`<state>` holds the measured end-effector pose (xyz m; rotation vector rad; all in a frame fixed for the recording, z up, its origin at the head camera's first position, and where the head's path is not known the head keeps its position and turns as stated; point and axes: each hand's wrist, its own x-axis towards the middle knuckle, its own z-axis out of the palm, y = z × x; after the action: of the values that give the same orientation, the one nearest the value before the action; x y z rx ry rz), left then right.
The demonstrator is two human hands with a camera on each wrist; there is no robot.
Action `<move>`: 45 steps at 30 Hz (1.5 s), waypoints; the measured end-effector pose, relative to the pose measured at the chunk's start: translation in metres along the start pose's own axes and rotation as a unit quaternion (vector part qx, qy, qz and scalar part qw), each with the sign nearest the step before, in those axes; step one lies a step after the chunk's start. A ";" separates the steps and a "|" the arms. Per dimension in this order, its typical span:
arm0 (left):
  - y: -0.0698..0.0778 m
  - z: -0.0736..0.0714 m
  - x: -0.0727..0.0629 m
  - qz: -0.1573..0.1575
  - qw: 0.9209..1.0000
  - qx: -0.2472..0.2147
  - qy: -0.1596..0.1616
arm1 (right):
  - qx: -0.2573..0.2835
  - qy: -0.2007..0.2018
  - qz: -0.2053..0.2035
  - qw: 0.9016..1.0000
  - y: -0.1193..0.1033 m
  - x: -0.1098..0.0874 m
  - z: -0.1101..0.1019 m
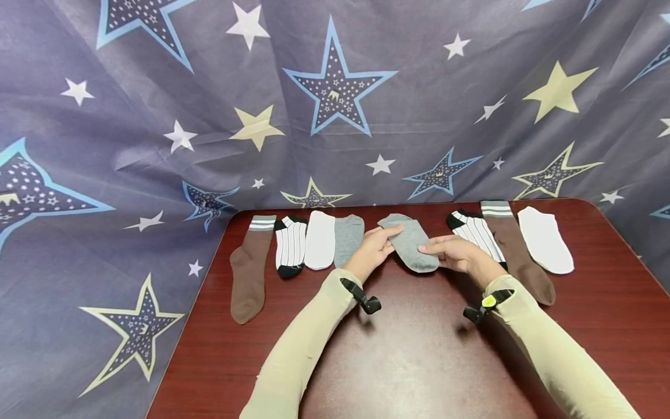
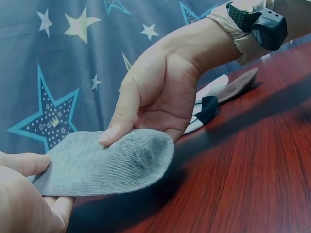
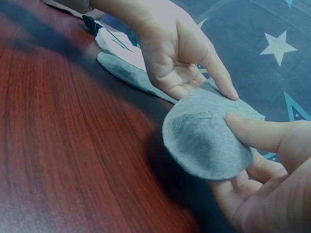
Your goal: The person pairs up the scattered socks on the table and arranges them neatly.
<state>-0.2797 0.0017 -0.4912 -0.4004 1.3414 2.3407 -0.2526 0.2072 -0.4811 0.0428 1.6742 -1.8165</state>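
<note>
A plain grey ankle sock (image 1: 410, 244) is held above the table between both hands. My left hand (image 1: 373, 249) pinches its far left side near the cuff, thumb on top and fingers beneath. On the opposite side, my right hand (image 1: 456, 254) pinches the sock's edge near the toe, thumb also on top. In the left wrist view the sock (image 2: 112, 165) hangs nearly flat, its rounded toe to the right. The right wrist view shows the sock (image 3: 209, 136) raised off the wood, with a shadow below. A second grey sock (image 1: 349, 240) lies just left of my left hand.
Left on the table (image 1: 398, 349) lie a brown sock (image 1: 248, 273), a striped sock (image 1: 290, 244) and a white sock (image 1: 320, 241). Right of my right hand are another striped sock (image 1: 478, 234), brown sock (image 1: 515, 250) and white sock (image 1: 546, 240). A star-patterned cloth (image 1: 335, 157) hangs behind.
</note>
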 end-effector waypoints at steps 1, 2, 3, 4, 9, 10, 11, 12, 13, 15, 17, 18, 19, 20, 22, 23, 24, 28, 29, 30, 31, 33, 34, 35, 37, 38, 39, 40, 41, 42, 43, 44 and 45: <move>0.001 -0.001 -0.001 0.002 1.000 0.001 -0.006 | -0.002 -0.003 0.000 1.000 0.000 0.000 0.000; 0.002 -0.002 -0.001 0.004 1.000 0.001 -0.009 | -0.005 -0.005 0.000 1.000 0.000 0.000 0.000; 0.002 -0.003 -0.002 0.006 1.000 -0.001 -0.015 | -0.007 -0.005 0.000 1.000 0.000 0.000 0.000; 0.003 -0.004 -0.002 0.009 1.000 0.000 -0.019 | -0.010 -0.004 0.001 1.000 0.000 0.000 0.000; 0.006 -0.008 -0.004 0.019 1.000 -0.014 -0.019 | -0.018 0.006 0.009 1.000 -0.001 -0.001 0.001; 0.007 -0.009 -0.004 0.022 0.999 -0.016 -0.019 | -0.017 0.009 0.010 1.000 -0.001 0.000 0.001; 0.007 -0.010 -0.004 0.023 0.999 -0.020 -0.020 | -0.017 0.011 0.012 1.000 -0.001 0.000 0.001; 0.008 -0.010 -0.003 0.024 0.999 -0.022 -0.021 | -0.015 0.014 0.014 1.000 -0.001 0.000 0.000; 0.008 -0.011 -0.003 0.025 0.999 -0.024 -0.021 | -0.014 0.017 0.016 1.000 -0.001 0.000 0.000; 0.009 -0.012 -0.002 0.023 0.999 -0.030 -0.020 | -0.014 0.023 0.020 0.999 -0.001 0.000 0.001; 0.011 -0.013 0.000 0.022 0.999 -0.034 -0.016 | -0.018 0.023 0.021 0.999 0.000 0.001 0.000; 0.012 -0.014 0.000 0.022 0.999 -0.037 -0.013 | -0.018 0.024 0.022 0.999 0.000 0.001 0.000; 0.012 -0.014 0.001 0.022 0.999 -0.040 -0.010 | -0.020 0.022 0.021 0.999 0.000 0.001 0.000; 0.013 -0.015 0.002 0.023 0.999 -0.043 -0.007 | -0.020 0.021 0.019 0.999 0.000 0.000 0.000; 0.014 -0.016 0.002 0.025 0.999 -0.047 -0.001 | -0.020 0.014 0.011 1.000 0.000 -0.001 0.000; 0.015 -0.017 0.002 0.027 0.999 -0.047 0.000 | -0.020 0.010 0.006 1.000 0.000 -0.002 0.000; 0.016 -0.019 0.001 0.030 0.999 -0.045 -0.001 | -0.017 0.008 0.002 1.000 -0.001 -0.003 0.000; 0.018 -0.026 -0.002 0.048 0.999 -0.011 -0.008 | -0.008 -0.004 -0.012 1.000 -0.001 -0.006 0.001; 0.018 -0.028 -0.004 0.053 0.999 0.001 -0.008 | -0.007 -0.005 -0.014 1.000 -0.002 -0.007 0.001; 0.019 -0.030 -0.005 0.058 0.998 0.016 -0.006 | -0.004 -0.005 -0.015 1.000 -0.002 -0.007 0.001; 0.019 -0.032 -0.005 0.062 0.998 0.029 -0.002 | -0.003 -0.006 -0.015 1.000 -0.002 -0.007 0.001; 0.020 -0.034 -0.006 0.068 0.997 0.045 0.002 | -0.005 -0.005 -0.016 1.000 -0.002 -0.008 0.001; 0.020 -0.035 -0.006 0.069 0.996 0.051 0.005 | -0.005 -0.003 -0.015 1.000 -0.003 -0.008 0.001; 0.021 -0.036 -0.006 0.069 0.996 0.055 0.007 | -0.007 0.001 -0.014 1.000 -0.003 -0.008 0.001; 0.023 -0.038 -0.005 0.068 0.996 0.064 0.009 | -0.010 0.008 -0.012 1.000 -0.004 -0.008 0.000; 0.024 -0.038 -0.005 0.067 0.995 0.067 0.012 | -0.012 0.011 -0.010 1.000 -0.004 -0.008 0.000; 0.025 -0.039 -0.004 0.066 0.995 0.073 0.017 | -0.015 0.016 -0.009 1.000 -0.004 -0.008 0.000; 0.027 -0.039 -0.004 0.065 0.994 0.080 0.022 | -0.020 0.021 -0.007 1.000 -0.004 -0.008 -0.001; 0.028 -0.040 -0.004 0.065 0.994 0.085 0.027 | -0.026 0.026 -0.004 0.999 -0.005 -0.007 -0.001; 0.029 -0.040 -0.005 0.066 0.993 0.092 0.031 | -0.031 0.030 -0.002 0.999 -0.006 -0.007 -0.002; 0.031 -0.041 -0.005 0.068 0.992 0.097 0.035 | -0.035 0.033 0.000 0.999 -0.006 -0.007 -0.003; 0.032 -0.041 -0.005 0.070 0.992 0.103 0.037 | -0.039 0.037 0.002 0.999 -0.007 -0.007 -0.004; 0.033 -0.042 -0.006 0.071 0.991 0.111 0.039 | -0.043 0.039 0.002 0.998 -0.007 -0.007 -0.005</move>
<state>-0.2887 -0.0505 -0.4848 -0.3416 1.6983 2.2741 -0.2531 0.2146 -0.4727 0.0798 1.8037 -1.7585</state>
